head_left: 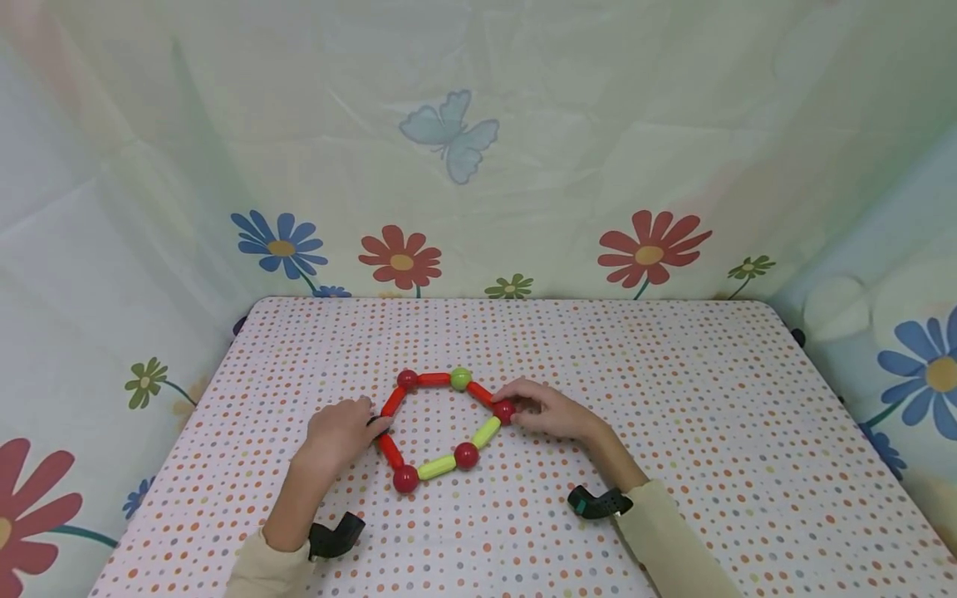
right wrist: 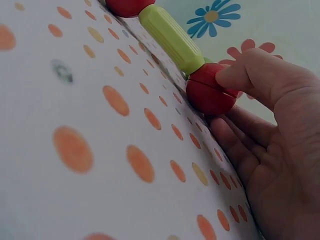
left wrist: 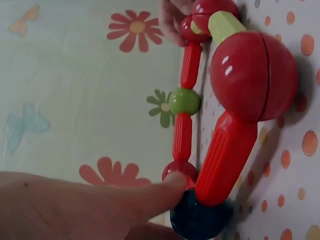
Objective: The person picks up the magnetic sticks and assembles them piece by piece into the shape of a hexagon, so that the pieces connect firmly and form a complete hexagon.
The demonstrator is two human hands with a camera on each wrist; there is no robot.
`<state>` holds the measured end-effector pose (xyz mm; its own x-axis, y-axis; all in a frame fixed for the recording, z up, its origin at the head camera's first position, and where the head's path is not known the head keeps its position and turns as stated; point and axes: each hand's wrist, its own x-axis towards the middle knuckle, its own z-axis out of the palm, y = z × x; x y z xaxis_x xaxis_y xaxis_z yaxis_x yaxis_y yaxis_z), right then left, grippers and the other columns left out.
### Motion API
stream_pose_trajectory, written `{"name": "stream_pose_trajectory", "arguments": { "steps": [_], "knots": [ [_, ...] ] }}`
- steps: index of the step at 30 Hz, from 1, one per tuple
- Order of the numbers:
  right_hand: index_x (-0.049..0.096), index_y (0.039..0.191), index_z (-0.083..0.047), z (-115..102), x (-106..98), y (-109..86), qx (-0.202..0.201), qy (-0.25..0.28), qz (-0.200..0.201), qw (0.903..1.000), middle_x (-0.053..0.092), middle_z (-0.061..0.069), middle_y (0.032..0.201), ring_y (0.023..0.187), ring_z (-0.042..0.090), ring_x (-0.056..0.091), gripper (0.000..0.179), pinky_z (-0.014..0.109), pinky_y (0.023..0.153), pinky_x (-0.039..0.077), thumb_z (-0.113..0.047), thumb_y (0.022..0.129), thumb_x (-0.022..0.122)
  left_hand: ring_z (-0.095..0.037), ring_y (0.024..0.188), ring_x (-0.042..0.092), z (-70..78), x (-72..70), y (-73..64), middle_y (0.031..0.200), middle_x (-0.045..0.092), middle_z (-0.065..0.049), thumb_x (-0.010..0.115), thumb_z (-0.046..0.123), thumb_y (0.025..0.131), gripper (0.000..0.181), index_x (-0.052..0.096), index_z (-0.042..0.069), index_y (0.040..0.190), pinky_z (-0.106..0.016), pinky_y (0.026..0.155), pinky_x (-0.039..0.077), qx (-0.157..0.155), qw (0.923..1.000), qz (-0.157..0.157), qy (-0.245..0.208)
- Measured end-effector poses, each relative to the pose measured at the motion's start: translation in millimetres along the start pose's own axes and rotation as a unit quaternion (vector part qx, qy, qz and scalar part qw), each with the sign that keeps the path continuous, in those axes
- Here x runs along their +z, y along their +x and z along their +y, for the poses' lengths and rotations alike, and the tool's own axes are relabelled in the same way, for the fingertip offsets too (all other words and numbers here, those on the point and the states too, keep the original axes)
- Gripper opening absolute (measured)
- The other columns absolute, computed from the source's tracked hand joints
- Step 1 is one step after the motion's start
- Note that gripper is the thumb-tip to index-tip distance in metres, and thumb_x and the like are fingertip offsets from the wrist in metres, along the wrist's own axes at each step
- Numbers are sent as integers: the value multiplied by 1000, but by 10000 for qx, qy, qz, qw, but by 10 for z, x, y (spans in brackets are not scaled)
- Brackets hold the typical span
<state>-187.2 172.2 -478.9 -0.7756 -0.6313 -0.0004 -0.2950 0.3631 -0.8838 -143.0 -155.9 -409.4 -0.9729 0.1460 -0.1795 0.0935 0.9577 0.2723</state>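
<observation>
A closed ring of toy balls and grooved rods lies on the table. At its left corner, my left hand (head_left: 340, 432) holds a dark blue-green ball (left wrist: 197, 215) between thumb and fingers. On the right side, my right hand (head_left: 549, 411) pinches a red ball (right wrist: 212, 90), thumb on top and fingers beneath. Red rods (head_left: 391, 453) join the dark ball to two red balls (head_left: 406, 478). A green ball (head_left: 460, 379) sits at the far side between red rods. Yellow-green rods (head_left: 437, 467) meet at another red ball (head_left: 467, 455) on the near side.
A dotted cloth covers the table (head_left: 673, 390). Behind it hangs a curtain printed with flowers and a butterfly (head_left: 452, 137). Black wrist cameras (head_left: 336, 536) are worn on both forearms, just above the tabletop.
</observation>
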Motion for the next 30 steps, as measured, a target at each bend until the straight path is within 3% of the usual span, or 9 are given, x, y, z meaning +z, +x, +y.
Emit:
{"name": "stream_pose_trajectory", "arguments": {
  "steps": [3, 10, 20, 24, 27, 30],
  "knots": [
    [62, 126, -18, -10, 19, -1, 29, -150, -16, 9999, 53, 10, 133, 112, 21, 51, 37, 32, 92, 44, -11, 89, 63, -17, 53, 47, -29, 23, 16, 64, 51, -4, 66, 31, 91, 28, 62, 3, 92, -25, 50, 33, -43, 9988, -362, -328],
    [68, 121, -24, -68, 71, 0, -92, -599, -363, 9975, 39, 12, 147, 134, 33, 37, 34, 53, 104, 36, -26, 87, 71, -16, 53, 48, 11, 101, 55, 67, 52, -6, 66, 27, 92, 30, 63, -2, 98, -25, 50, 36, -38, 9963, -235, -831],
    [71, 109, -28, -124, 80, -7, 3, -631, -477, 9969, 35, 13, 151, 136, 34, 33, 23, 57, 106, 30, -29, 86, 73, -16, 56, 48, 6, 127, 77, 71, 52, -6, 66, 30, 92, 33, 63, -2, 104, -25, 52, 36, -65, 9964, -208, -819],
    [71, 106, -28, -134, 77, -7, -36, -654, -490, 9966, 35, 14, 151, 139, 36, 30, 20, 61, 107, 27, -28, 86, 72, -19, 69, 53, 20, 154, 98, 88, 59, -10, 67, 29, 91, 40, 62, -1, 116, -29, 59, 43, -6, 9965, -132, -831],
    [71, 105, -27, -126, 75, -3, -47, -698, -470, 9964, 36, 14, 151, 138, 36, 32, 19, 61, 107, 28, -28, 86, 72, -26, 87, 58, 25, 175, 111, 113, 61, -16, 67, 29, 91, 48, 57, 1, 128, -40, 75, 53, 18, 9967, -103, -803],
    [70, 106, -26, -108, 72, 3, -21, -754, -435, 9962, 37, 14, 150, 137, 36, 33, 20, 61, 107, 28, -29, 86, 72, -33, 109, 59, 25, 179, 114, 132, 57, -19, 67, 30, 91, 54, 52, 2, 135, -52, 92, 50, 26, 9967, -132, -806]
  ]
}}
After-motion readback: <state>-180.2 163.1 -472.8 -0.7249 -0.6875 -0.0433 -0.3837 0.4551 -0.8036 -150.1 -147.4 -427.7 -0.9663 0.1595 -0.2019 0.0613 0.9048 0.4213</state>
